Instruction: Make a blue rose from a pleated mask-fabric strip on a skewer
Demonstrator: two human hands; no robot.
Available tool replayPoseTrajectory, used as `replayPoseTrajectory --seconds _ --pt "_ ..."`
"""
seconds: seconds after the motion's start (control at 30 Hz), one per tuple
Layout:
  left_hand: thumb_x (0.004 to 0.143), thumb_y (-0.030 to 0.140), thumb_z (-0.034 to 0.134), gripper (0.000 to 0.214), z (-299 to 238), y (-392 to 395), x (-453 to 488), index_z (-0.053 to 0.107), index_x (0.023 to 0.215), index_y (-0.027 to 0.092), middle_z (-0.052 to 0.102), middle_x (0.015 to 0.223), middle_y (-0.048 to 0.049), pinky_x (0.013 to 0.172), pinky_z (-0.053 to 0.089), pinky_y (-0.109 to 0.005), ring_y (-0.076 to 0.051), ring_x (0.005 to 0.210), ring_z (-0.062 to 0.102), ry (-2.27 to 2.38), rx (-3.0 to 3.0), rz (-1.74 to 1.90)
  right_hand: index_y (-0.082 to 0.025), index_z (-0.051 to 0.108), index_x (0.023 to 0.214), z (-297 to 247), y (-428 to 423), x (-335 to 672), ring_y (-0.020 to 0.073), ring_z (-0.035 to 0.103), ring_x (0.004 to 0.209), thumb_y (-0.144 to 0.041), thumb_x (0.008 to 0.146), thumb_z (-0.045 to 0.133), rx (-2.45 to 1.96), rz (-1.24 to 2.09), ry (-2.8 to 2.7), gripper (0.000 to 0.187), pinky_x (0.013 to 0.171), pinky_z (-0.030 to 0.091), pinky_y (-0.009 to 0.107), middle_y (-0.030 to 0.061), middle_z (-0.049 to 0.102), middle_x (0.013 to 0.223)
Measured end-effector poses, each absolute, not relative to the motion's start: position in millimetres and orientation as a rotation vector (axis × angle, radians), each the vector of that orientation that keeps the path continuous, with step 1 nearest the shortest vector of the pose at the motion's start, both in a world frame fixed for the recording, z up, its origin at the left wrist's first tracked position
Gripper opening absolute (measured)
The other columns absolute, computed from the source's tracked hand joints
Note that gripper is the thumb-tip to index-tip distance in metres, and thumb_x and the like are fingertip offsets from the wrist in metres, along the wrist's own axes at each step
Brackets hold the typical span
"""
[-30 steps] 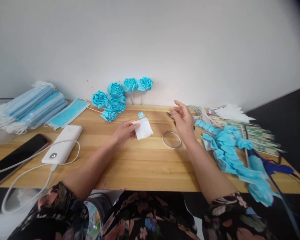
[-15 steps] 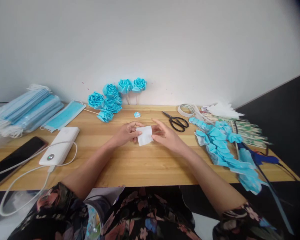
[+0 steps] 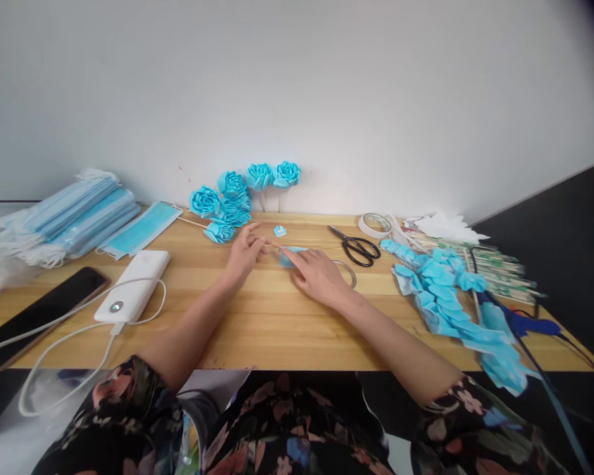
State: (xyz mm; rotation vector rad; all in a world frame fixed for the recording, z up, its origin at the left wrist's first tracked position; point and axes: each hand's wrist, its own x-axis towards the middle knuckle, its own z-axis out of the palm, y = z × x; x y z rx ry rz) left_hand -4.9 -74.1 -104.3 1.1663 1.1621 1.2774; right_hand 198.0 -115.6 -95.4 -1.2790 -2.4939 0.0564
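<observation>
Over the middle of the wooden table, my left hand is closed in a pinch beside a thin, blurred strip or stick; what its fingertips hold is too small to make out. Close by on the right, my right hand has its fingers on a small light-blue piece of mask fabric, partly hidden beneath them. A ring, apparently a tape roll, shows behind the right wrist. Just beyond my hands lies a small blue-and-white scrap. Black-handled scissors lie to their right.
Blue fabric flowers stand at the back left, near stacked face masks. A white power bank, its cable and a phone lie left. Right are a tape roll, blue fabric strips and a blue-handled tool.
The white square between my hands no longer shows; light-blue fabric is now under my right fingers. My right hand has turned palm down, and a ring is visible beside it. The view has shifted slightly.
</observation>
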Motion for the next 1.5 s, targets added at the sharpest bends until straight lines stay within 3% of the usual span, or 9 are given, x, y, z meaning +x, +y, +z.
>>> replayPoseTrajectory --seconds 0.2,0.33,0.47,0.6,0.8,1.0,1.1,1.23,1.5 --pt "0.076 0.021 0.062 0.048 -106.0 -75.1 -2.5 0.053 0.123 0.015 0.070 0.078 -0.0002 0.052 0.041 -0.020 -0.009 0.057 0.057 1.134 1.209 1.268 -0.022 0.048 0.141 -87.2 -116.5 240.1 0.0248 0.067 0.104 -0.028 0.090 0.053 -1.327 0.280 -2.100 0.052 0.089 0.053 0.041 0.0086 0.071 0.116" --pt "0.078 0.031 0.065 0.019 -110.4 -77.0 -1.2 0.063 0.088 0.016 0.061 0.060 0.0025 0.052 0.038 -0.021 -0.009 0.050 0.050 1.134 1.292 1.241 -0.018 0.057 0.132 -82.3 -104.6 293.3 0.0277 0.067 0.101 -0.020 0.090 0.049 -1.622 -0.001 -2.022 0.043 0.085 0.052 0.041 0.0119 0.072 0.109" --pt "0.084 0.036 0.062 0.023 -111.2 -87.3 2.8 0.063 0.071 0.016 0.057 0.058 0.0025 0.054 0.036 -0.022 -0.009 0.052 0.047 1.108 1.718 1.155 -0.014 0.058 0.131 -92.6 -109.0 316.2 0.0304 0.065 0.105 -0.014 0.089 0.049 -1.996 -0.217 -2.179 0.043 0.084 0.049 0.038 0.0173 0.069 0.119" --pt "0.094 0.036 0.054 0.032 -104.7 -107.4 16.4 0.066 0.073 0.016 0.067 0.068 -0.0024 0.062 0.041 -0.025 -0.013 0.064 0.058 0.890 2.299 0.944 -0.017 0.055 0.134 -101.2 -114.5 311.8 0.0266 0.066 0.102 -0.014 0.093 0.044 -2.087 -0.176 -2.164 0.042 0.082 0.046 0.032 0.0150 0.069 0.121" --pt "0.098 0.024 0.046 0.025 -95.3 -124.3 65.9 0.068 0.106 0.017 0.072 0.108 -0.0099 0.083 0.048 -0.032 -0.022 0.100 0.065 0.607 2.769 0.659 -0.016 0.060 0.125 -96.2 -98.4 309.7 0.0265 0.066 0.098 -0.017 0.093 0.047 -2.160 -0.046 -2.109 0.035 0.077 0.044 0.030 0.0164 0.071 0.110" --pt "0.093 0.015 0.047 0.022 -98.9 -114.3 106.2 0.067 0.084 0.013 0.069 0.089 -0.0112 0.084 0.043 -0.040 -0.024 0.088 0.063 0.755 3.010 0.295 -0.013 0.057 0.127 -93.6 -85.4 318.0 0.0259 0.066 0.096 -0.020 0.081 0.062 -2.109 0.147 -1.988 0.047 0.077 0.046 0.029 0.0165 0.070 0.110" --pt "0.091 0.014 0.048 0.020 -101.3 -111.6 105.9 0.065 0.081 0.014 0.069 0.087 -0.0098 0.084 0.041 -0.040 -0.024 0.087 0.062 0.793 2.914 0.385 -0.017 0.052 0.133 -91.1 -88.9 328.1 0.0206 0.067 0.082 -0.022 0.076 0.065 -1.989 0.314 -1.838 0.059 0.071 0.049 0.028 0.0075 0.072 0.095" --pt "0.087 0.018 0.054 0.010 -88.8 -114.2 86.1 0.063 0.085 0.017 0.070 0.086 -0.0062 0.074 0.044 -0.032 -0.019 0.079 0.062 0.888 2.343 0.653 -0.019 0.052 0.129 -76.1 -99.4 334.7 0.0137 0.061 0.059 -0.037 0.081 0.060 -1.576 0.632 -1.401 0.052 0.061 0.054 0.030 -0.0025 0.061 0.075" --pt "0.078 0.037 0.067 0.024 -63.6 -98.9 25.5 0.055 0.078 0.016 0.067 0.066 -0.0031 0.059 0.048 -0.025 -0.012 0.057 0.059 0.809 1.257 1.048 -0.020 0.057 0.116 -45.9 -123.5 279.2 0.0132 0.063 0.060 -0.041 0.079 0.073 -0.990 0.957 -1.291 0.045 0.070 0.059 0.034 -0.0055 0.061 0.065"
